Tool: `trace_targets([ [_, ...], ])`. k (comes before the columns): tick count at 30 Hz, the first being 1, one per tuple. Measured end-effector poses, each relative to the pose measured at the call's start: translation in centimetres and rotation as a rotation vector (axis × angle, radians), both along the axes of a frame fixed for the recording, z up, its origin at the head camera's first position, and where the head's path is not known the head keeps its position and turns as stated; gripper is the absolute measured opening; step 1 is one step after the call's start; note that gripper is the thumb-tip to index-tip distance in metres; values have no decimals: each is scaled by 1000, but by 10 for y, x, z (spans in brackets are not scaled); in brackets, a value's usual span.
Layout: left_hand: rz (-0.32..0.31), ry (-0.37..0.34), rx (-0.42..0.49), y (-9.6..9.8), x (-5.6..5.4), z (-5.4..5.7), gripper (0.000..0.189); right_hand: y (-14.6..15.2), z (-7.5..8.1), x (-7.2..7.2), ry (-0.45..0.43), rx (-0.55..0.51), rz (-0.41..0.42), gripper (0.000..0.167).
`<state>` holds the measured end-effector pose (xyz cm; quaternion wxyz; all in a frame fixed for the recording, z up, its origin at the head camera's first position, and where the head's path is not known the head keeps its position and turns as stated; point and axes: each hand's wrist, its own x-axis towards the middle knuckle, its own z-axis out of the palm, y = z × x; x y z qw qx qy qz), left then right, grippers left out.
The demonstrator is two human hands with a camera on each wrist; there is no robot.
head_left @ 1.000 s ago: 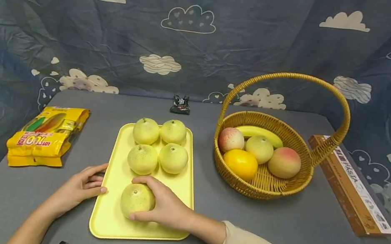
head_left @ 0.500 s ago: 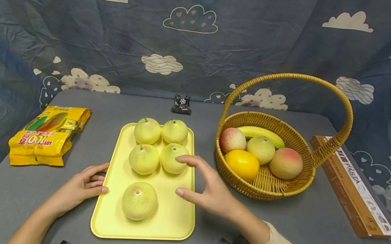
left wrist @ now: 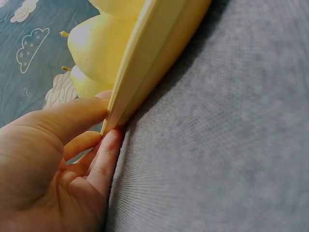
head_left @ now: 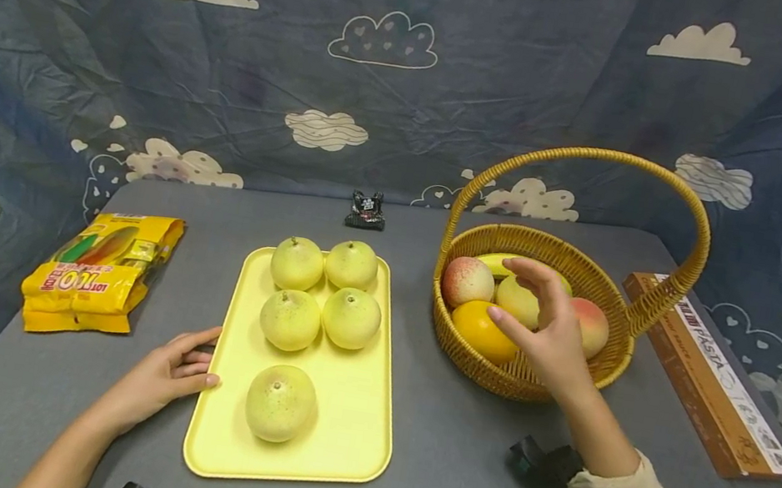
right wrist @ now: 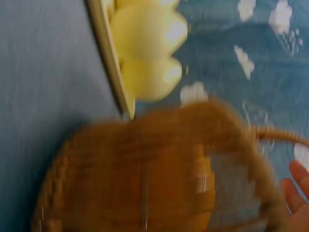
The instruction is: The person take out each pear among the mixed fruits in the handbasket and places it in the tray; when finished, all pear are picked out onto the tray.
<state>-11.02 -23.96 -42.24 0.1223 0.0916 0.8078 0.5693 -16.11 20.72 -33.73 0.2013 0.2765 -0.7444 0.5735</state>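
Observation:
My left hand (head_left: 154,377) pinches the left rim of a yellow tray (head_left: 355,407). In the left wrist view its thumb lies over the rim (left wrist: 126,72), with fingers underneath. Several round yellow-green fruits with short stems stand on the tray, one (head_left: 280,403) apart at the front. My right hand (head_left: 555,336) holds nothing and hovers over a wicker basket (head_left: 453,361), thumb and fingers spread around a pale green fruit (head_left: 515,300). A yellow-orange fruit (head_left: 482,334), a banana (head_left: 493,263), a speckled reddish fruit (head_left: 469,283) and a partly hidden peach (head_left: 593,326) lie around it.
The basket's tall handle (head_left: 590,153) arches over the fruit. A yellow snack bag (head_left: 98,272) lies at left, a small black packet (head_left: 366,211) at the back. A long pasta box (head_left: 715,381) lies right of the basket.
My right hand has let go of the front fruit on the tray and moved right and away from me, over the basket. The left hand keeps its hold on the tray rim.

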Motion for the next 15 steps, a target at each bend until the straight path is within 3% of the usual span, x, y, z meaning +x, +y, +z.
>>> trace_targets([
  [4, 4, 1, -4, 0, 0, 0, 70, 15, 6, -2, -70, 85, -114, 55],
  [7, 5, -2, -7, 0, 0, 0, 70, 29, 1, -9, -132, 158, -191, 54],
  [11, 5, 3, -14, 0, -1, -1, 70, 39, -1, -14, -216, 233, -236, 52],
  [15, 7, 8, -21, 0, -2, -4, 70, 44, 2, -17, -305, 262, -214, 53],
])
